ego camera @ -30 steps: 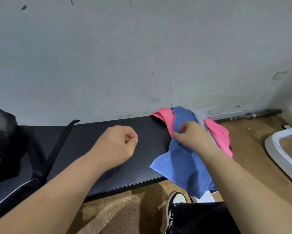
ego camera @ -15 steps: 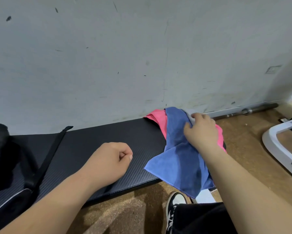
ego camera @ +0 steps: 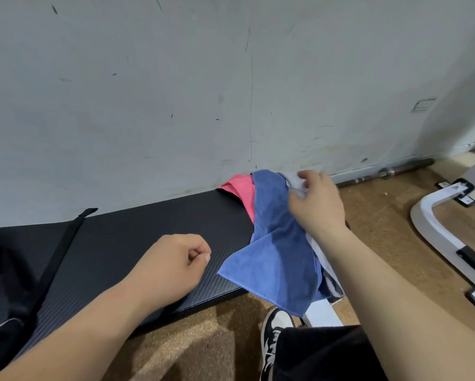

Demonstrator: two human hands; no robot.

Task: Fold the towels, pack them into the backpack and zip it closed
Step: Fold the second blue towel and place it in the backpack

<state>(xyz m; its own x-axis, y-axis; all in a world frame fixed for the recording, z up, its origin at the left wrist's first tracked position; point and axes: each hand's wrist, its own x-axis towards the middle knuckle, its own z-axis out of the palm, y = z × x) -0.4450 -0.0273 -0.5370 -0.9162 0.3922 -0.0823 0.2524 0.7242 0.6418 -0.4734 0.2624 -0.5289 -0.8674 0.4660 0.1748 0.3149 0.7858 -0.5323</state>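
R hand [ego camera: 316, 207] pinching grey towel [ego camera: 294, 181] beside blue towel [ego camera: 277, 257], L hand [ego camera: 170, 265] clenched empty nearby

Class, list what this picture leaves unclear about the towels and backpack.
Head view:
backpack: cut off by the left edge; zip unseen.
grey towel: mostly hidden under right hand and blue towel.
pink towel: largely covered by blue towel.
right hand's fingers: motion-blurred.
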